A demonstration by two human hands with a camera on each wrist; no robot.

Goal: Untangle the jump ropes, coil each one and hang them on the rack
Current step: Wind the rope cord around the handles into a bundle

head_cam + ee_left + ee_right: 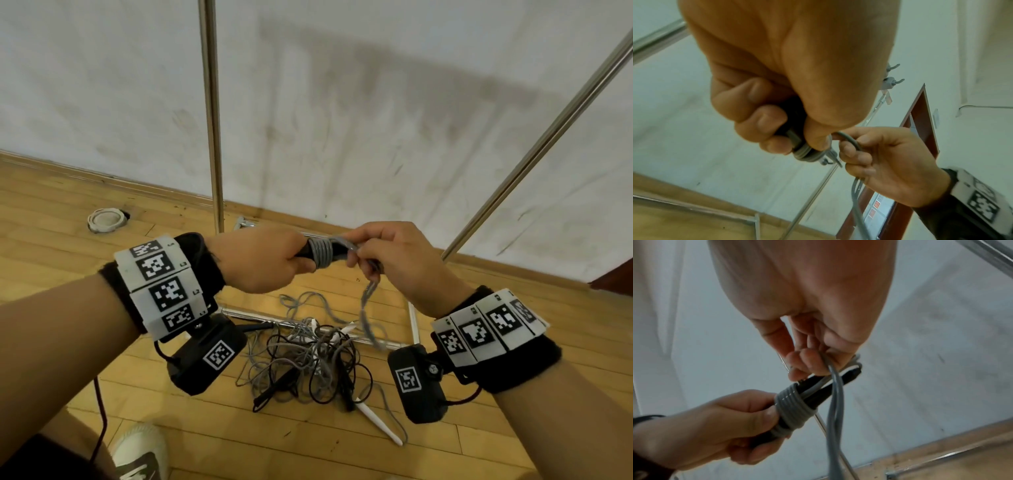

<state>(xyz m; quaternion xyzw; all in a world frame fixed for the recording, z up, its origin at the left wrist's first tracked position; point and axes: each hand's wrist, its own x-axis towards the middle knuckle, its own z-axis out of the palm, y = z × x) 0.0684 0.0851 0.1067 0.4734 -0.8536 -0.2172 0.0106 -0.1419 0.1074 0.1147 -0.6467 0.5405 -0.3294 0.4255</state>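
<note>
Head view: left hand (263, 260) fisted round black jump-rope handles (830, 382), fingers fully curled, thumb pressing the grey wraps (321, 253). Right hand (394, 257), just beside it, fingers curled, pinching the loose grey cord (368, 301), which hangs down from that hand toward the floor. Right wrist view shows the wraps packed tight side by side round the handles, right against the left fingers (756, 408), and two strands of cord running down out of the right fingers (809, 360).

Below and between both hands, well apart from them: tangled pile (308, 356) of grey and black ropes on the wood floor, black handles and a white handle (380, 425) sticking out. Rack upright (212, 116) rises beyond the left hand; slanted rack bar (541, 137) beyond the right. Left wrist view: hooks (893, 81) on the rack, above the hands (nothing seen hanging on them).

Step, as I read it: winding the grey rope round its own handles; hanging not yet done, pile still knotted.

Handling guess: cord looks light, thin, smooth plastic, limp, so likely slippery and springy; wraps may loosen if the thumb lifts. Best hold is on the stiff handles just behind the wraps, other hand pinching the cord close to the winding to keep tension. The tail could snag in the pile.
</note>
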